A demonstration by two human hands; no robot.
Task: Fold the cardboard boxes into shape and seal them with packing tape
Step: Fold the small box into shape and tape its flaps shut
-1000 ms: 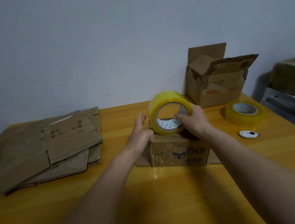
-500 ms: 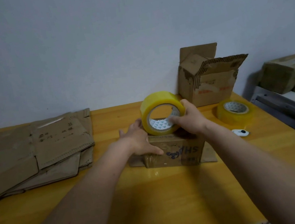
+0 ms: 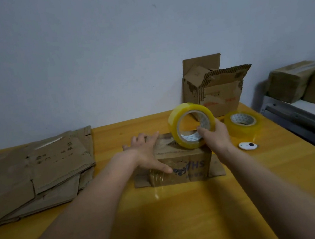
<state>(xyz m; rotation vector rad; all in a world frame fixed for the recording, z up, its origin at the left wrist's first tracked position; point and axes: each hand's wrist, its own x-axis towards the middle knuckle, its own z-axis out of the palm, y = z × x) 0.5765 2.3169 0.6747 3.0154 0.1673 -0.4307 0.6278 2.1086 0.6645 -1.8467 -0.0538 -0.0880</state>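
Small brown cardboard box (image 3: 179, 163) sits mid-worktop, pinned by the left hand (image 3: 147, 151) spread flat to steady its flaps, while the right hand (image 3: 214, 136) grips the yellow tape roll (image 3: 191, 124) upright on top, probably to draw tape.

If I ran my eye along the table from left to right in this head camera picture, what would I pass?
Pile of flat cardboard → left hand pressing on the small box → right hand gripping a tape roll → white cutter → second tape roll → stacked boxes on a metal shelf at the far right.
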